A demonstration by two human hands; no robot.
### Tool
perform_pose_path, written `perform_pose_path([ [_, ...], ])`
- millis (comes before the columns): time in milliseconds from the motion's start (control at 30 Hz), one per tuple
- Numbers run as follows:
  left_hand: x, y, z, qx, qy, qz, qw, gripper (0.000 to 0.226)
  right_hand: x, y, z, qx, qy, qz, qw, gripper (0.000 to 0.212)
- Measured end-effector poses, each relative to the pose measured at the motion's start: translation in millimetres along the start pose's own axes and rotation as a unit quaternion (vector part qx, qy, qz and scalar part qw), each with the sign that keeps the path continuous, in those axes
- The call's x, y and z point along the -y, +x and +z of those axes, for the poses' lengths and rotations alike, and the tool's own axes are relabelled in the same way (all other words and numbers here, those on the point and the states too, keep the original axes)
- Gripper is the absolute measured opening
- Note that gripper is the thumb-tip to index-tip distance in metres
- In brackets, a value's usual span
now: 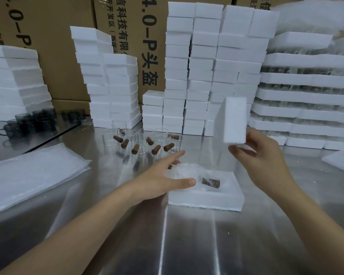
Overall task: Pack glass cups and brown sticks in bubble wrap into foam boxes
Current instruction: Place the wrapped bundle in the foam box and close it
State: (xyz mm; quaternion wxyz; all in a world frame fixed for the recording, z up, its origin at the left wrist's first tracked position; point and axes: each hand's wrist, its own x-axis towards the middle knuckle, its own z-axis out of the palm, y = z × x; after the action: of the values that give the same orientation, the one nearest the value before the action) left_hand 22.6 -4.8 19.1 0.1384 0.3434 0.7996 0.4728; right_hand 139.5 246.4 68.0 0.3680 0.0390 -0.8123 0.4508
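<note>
White foam lid point(234, 121) pinched in right hand point(261, 157) above the foam box point(207, 199), flat-fingered left hand point(165, 178) touching the bubble-wrapped bundle point(185, 170) in its cavity; wrap bulges above the rim, so lid may seat crooked or pop off.

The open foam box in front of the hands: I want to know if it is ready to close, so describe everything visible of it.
The open white foam box is a low rectangular block, seemingly polystyrene, lying flat on the shiny metal table. Its top recess holds a clear bubble-wrap bundle with a brown stick showing through; the wrap bulges above the rim. The left hand, fingers straight, touches the bundle. The right hand holds a white foam lid tilted above, clear of the box.
</note>
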Motion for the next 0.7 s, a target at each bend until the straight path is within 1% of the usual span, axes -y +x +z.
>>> perform_pose_path([
  [67,-4.1,1.0,-0.5,-0.042,-0.041,0.017,0.998,0.109,12.4,-0.6,5.7,0.039,0.141,0.021,0.989,0.036],
  [133,-8.4,2.5,-2.1,-0.078,-0.104,0.042,0.991,0.120,21.4,-2.0,9.4,0.096,0.291,0.081,0.949,0.034],
  [167,-10.6,2.6,-3.1,-0.089,-0.132,0.057,0.986,0.120,23.8,-2.2,10.1,0.120,0.338,0.109,0.927,0.034],
  [233,-14.3,2.7,-4.8,-0.102,-0.166,0.083,0.977,0.112,23.2,-2.4,9.7,0.142,0.374,0.146,0.905,0.046],
  [300,-16.3,2.4,-7.0,-0.114,-0.189,0.099,0.970,0.105,22.0,-2.9,8.8,0.145,0.387,0.174,0.894,0.049],
  [400,-19.2,1.5,-11.8,-0.137,-0.196,0.098,0.966,0.103,17.7,-1.6,3.6,0.149,0.402,0.208,0.879,0.035],
  [433,-19.7,0.9,-13.2,-0.143,-0.187,0.096,0.967,0.101,15.1,-0.7,0.0,0.151,0.401,0.225,0.875,0.034],
  [467,-20.0,-0.4,-14.4,-0.146,-0.172,0.095,0.969,0.101,11.8,0.8,-4.0,0.152,0.394,0.244,0.873,0.041],
  [500,-20.3,-1.4,-15.5,-0.147,-0.155,0.094,0.972,0.102,8.9,2.4,-8.0,0.153,0.379,0.263,0.874,0.053],
  [533,-20.3,-2.4,-16.0,-0.144,-0.140,0.093,0.975,0.104,5.1,3.7,-11.2,0.151,0.361,0.276,0.878,0.063],
  [567,-20.0,-3.2,-16.5,-0.138,-0.126,0.092,0.978,0.104,0.8,4.9,-13.1,0.146,0.342,0.284,0.884,0.069],
  [633,-19.2,-4.3,-16.6,-0.117,-0.094,0.091,0.985,0.102,-8.9,6.1,-12.8,0.128,0.311,0.302,0.892,0.071],
  [700,-17.2,-4.6,-14.5,-0.096,-0.056,0.090,0.990,0.105,-17.7,5.1,-11.0,0.105,0.261,0.321,0.904,0.064],
])
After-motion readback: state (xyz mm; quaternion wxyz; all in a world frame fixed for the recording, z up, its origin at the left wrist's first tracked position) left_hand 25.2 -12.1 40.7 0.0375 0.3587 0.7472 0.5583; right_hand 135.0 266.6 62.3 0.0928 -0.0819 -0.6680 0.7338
